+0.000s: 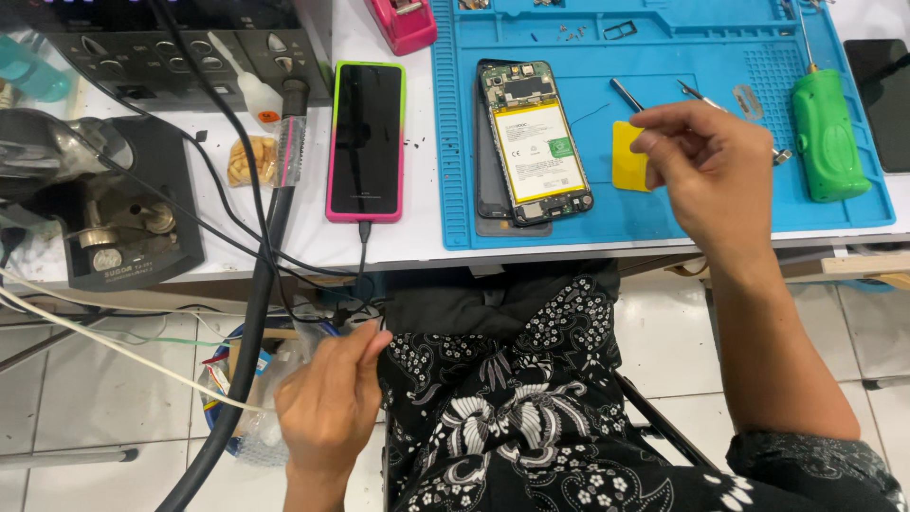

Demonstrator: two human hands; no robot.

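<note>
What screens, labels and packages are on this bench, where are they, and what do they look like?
Phone: left of the blue mat, dark blank screen, pink and green case.
Battery label: on the opened phone on the mat, white and yellow rectangle with a green patch.
Dark screen: right edge, black, partly cut off.
Clear bag: beside the cables, tan pieces inside.

On the blue mat [664, 218] an opened phone [536, 142] lies with its battery showing; the right hand [711, 171] hovers over a yellow pick [626, 156]; the left hand [327, 403] reaches below the tabletop [313, 242] toward a clear plastic bag [261, 417]; a pink-cased phone [367, 140] lies left of the mat.
</note>
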